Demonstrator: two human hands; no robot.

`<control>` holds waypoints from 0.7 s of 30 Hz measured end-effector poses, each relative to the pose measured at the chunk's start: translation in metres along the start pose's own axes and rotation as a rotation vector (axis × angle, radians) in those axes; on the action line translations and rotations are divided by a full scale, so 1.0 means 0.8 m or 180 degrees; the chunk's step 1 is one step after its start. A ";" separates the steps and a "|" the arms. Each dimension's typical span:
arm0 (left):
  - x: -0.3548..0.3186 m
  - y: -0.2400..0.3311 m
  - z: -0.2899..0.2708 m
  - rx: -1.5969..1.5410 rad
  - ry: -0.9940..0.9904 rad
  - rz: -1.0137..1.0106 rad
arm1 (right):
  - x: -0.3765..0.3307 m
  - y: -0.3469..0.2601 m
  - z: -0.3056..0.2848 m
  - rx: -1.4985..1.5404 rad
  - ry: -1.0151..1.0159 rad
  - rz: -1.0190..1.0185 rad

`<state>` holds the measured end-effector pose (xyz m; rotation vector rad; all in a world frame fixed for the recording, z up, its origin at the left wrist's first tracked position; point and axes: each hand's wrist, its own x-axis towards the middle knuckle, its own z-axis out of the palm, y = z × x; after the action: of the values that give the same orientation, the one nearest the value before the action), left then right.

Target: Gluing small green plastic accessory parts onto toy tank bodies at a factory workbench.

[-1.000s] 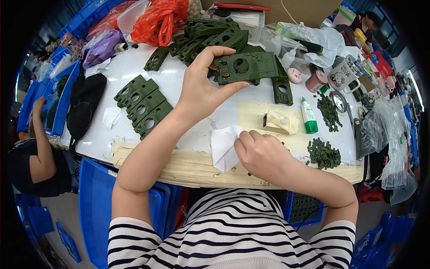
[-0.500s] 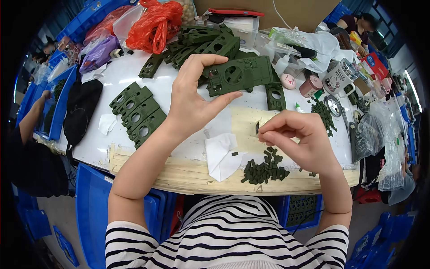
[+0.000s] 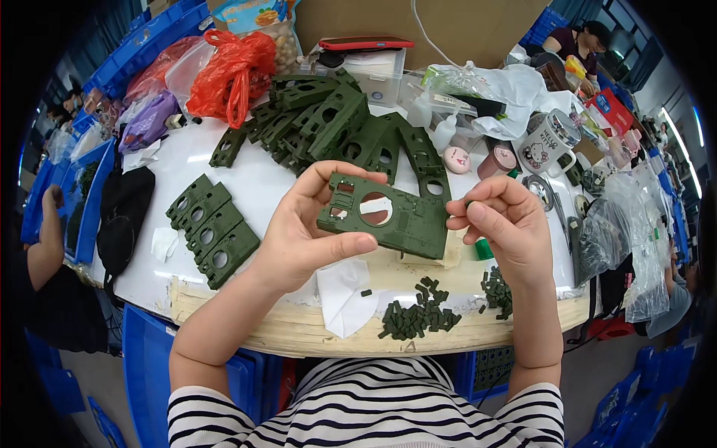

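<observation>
Near the middle of the frame, the left hand (image 3: 310, 239) is clamped on a flat green plastic plate (image 3: 385, 216) with a round hole and several small rectangular cut-outs, thumb pressed along its lower edge and fingers curled over its upper left corner, so the plate hangs above the tabletop (image 3: 246, 187) and tilts a little down to the right. The right hand (image 3: 504, 224), just right of centre, has its fingertips pinched together at the plate's right edge; a tiny green piece seems to sit between them, though it is too small to tell for sure. Below the hands, at the lower centre, a heap of small green pieces (image 3: 418, 317) lies near the tabletop's wooden front edge, with a white paper scrap (image 3: 343, 291) just to its left and a second, smaller scatter (image 3: 497, 291) to its right. At centre left a row of green plates (image 3: 213, 228) lies overlapped, and a larger pile of green parts (image 3: 328, 123) fills the upper centre. A red plastic bag (image 3: 231, 67) sits at upper left, a white mug (image 3: 545, 142) at upper right, and a black bag (image 3: 123, 216) at the left edge.
</observation>
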<state>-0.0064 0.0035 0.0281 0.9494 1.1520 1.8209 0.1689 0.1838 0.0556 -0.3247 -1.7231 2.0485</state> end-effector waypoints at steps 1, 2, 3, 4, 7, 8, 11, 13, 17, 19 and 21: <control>-0.002 0.000 0.002 -0.0193 -0.0038 -0.0141 | 0.000 0.004 -0.004 -0.0021 -0.0008 -0.0091; -0.003 -0.001 0.004 -0.0316 -0.0069 -0.0219 | 0.000 0.008 -0.008 -0.0042 -0.0015 -0.0181; -0.003 -0.002 0.005 -0.0439 -0.0100 -0.0297 | 0.000 0.010 -0.011 -0.0064 -0.0022 -0.0272; -0.003 -0.002 0.005 -0.0562 -0.0131 -0.0373 | 0.000 0.009 -0.012 -0.0027 0.0012 -0.0154; -0.003 0.003 0.008 -0.0831 -0.0176 -0.0755 | 0.001 0.004 -0.011 0.0053 0.0067 0.0153; -0.003 0.002 0.008 -0.0809 -0.0218 -0.0770 | 0.001 0.003 -0.011 0.0057 0.0057 0.0225; -0.005 -0.004 0.009 -0.0797 -0.0332 -0.0824 | 0.000 0.001 -0.007 0.0077 0.0065 0.0413; -0.007 -0.005 0.013 -0.0855 -0.0386 -0.0871 | 0.000 0.001 -0.005 0.0101 0.0037 0.0499; -0.010 -0.009 0.017 -0.0843 -0.0688 -0.0973 | -0.002 0.001 0.000 0.0100 -0.0145 0.0531; -0.013 -0.010 0.020 -0.0935 -0.0745 -0.0981 | -0.004 0.003 0.004 -0.0013 -0.0200 0.0389; -0.015 -0.016 0.019 -0.0984 -0.0866 -0.0894 | -0.009 0.006 0.010 -0.0206 -0.0203 0.0127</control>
<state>0.0149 0.0024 0.0191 0.7817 0.7656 1.5323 0.1707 0.1729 0.0516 -0.3195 -1.8379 2.0549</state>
